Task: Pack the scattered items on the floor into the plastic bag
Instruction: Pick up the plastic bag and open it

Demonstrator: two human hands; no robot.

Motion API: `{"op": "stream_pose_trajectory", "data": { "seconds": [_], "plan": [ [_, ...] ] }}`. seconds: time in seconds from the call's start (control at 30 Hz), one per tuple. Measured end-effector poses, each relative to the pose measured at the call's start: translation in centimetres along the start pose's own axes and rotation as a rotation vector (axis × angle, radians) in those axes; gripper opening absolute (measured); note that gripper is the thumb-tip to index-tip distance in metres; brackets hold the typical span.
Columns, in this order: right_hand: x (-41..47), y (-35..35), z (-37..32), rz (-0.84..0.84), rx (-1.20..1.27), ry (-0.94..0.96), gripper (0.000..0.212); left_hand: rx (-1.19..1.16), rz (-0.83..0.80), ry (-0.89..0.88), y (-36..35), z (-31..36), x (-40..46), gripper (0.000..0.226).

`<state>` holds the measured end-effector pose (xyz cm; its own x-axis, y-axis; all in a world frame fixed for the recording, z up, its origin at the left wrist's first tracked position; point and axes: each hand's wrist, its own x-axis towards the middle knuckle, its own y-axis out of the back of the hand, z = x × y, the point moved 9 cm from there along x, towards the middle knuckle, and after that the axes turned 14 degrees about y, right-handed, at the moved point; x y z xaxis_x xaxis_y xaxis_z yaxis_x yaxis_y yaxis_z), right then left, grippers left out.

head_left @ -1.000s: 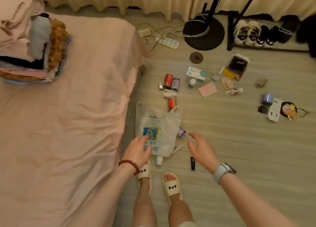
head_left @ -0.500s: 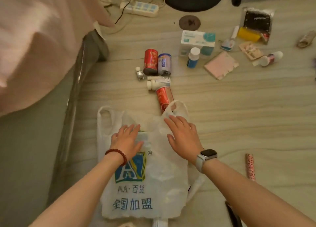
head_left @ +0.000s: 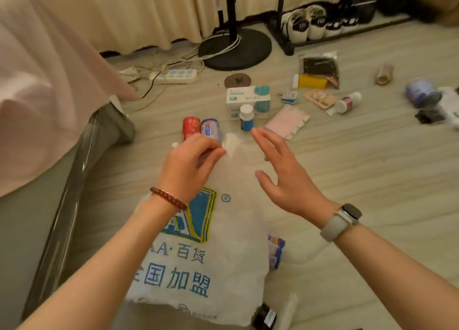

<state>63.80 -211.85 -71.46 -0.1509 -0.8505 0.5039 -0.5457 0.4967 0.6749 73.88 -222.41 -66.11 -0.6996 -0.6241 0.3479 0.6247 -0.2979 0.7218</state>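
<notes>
On the floor, your left hand (head_left: 196, 160) now pinches the plastic bag (head_left: 211, 242) top, lifted since earlier. Your right hand (head_left: 280, 178) hovers spread; open it next

We are seeing the wooden floor (head_left: 347, 170) carrying a plastic bag (head_left: 231, 230), a red can (head_left: 190, 128), a white box (head_left: 248, 98), a pink pad (head_left: 285, 121) and a power strip (head_left: 176, 76).

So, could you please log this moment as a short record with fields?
setting: floor beside a bed
plastic bag: lifted at its top
left hand: pinches the bag's top
right hand: open, holds nothing
nearest cans: red can beside blue can, upright
also loose: blue bottle, white box, pink pad
</notes>
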Motion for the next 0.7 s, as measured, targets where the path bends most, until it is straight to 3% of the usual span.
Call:
{"op": "stream_pose_trajectory", "data": {
  "seconds": [0.07, 0.23, 0.37, 0.47, 0.63, 0.7],
  "plan": [
    [0.9, 3.6, -0.4, 0.032, -0.024, 0.026, 0.07, -0.07, 0.05, -0.115, -0.3, 4.4, 1.5, 0.025],
    [-0.7, 6.8, 0.0, -0.038, -0.056, -0.014, 0.037, -0.111, 0.104, -0.242, -1.5, 9.1, 1.2, 0.025],
    [-2.9, 6.2, 0.5, -0.138, 0.036, -0.071, 0.044, -0.145, 0.048, -0.258, -2.9, 8.4, -0.5, 0.029],
    [-3.9, 4.1, 1.1, -0.225, 0.107, -0.13, 0.012, -0.126, 0.016, -0.261, -3.8, 7.5, -1.4, 0.028],
    [-5.0, 1.2, 1.4, -0.384, 0.21, -0.266, 0.043, -0.09, -0.007, -0.246, -4.4, 5.7, -2.7, 0.031],
    [-5.5, -0.2, 1.0, -0.464, 0.333, -0.304, 0.03, -0.064, 0.006, -0.238, -4.5, 5.2, -2.9, 0.031]
  ]
}}
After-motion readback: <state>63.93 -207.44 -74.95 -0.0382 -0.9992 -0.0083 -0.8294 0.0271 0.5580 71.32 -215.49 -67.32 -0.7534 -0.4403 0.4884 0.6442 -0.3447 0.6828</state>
